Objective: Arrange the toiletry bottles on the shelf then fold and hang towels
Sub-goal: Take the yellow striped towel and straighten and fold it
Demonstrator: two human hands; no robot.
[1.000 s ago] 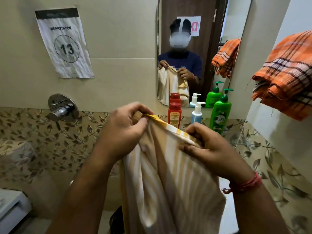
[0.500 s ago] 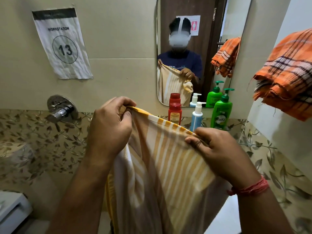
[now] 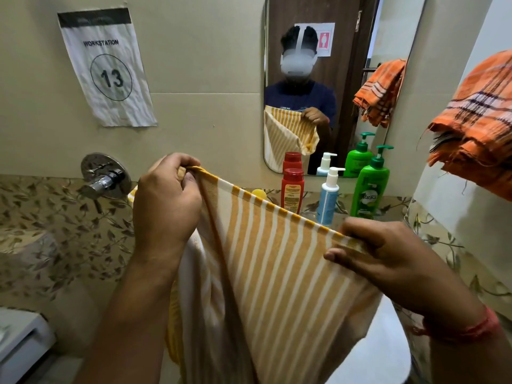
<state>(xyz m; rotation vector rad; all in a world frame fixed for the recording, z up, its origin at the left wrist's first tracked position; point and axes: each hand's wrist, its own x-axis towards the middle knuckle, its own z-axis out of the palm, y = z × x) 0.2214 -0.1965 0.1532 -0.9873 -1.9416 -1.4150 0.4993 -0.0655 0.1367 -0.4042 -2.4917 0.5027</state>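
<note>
Before the tiled wall (image 3: pixel 207 79) and mirror (image 3: pixel 346 79), both hands (image 3: pixel 166 206) pinch a striped towel (image 3: pixel 277 273).

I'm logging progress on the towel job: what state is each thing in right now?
Striped towel: stretched along its top edge, hanging below, not folded.
Left hand: grips the towel's left corner.
Right hand: pinches the right corner.
Orange checked towel: folded, hung up at right.
Red bottle: upright, capped.
White-blue pump bottle: upright.
Green pump bottle: upright.

Striped towel (image 3: pixel 277 259) now wider between hands.
</note>
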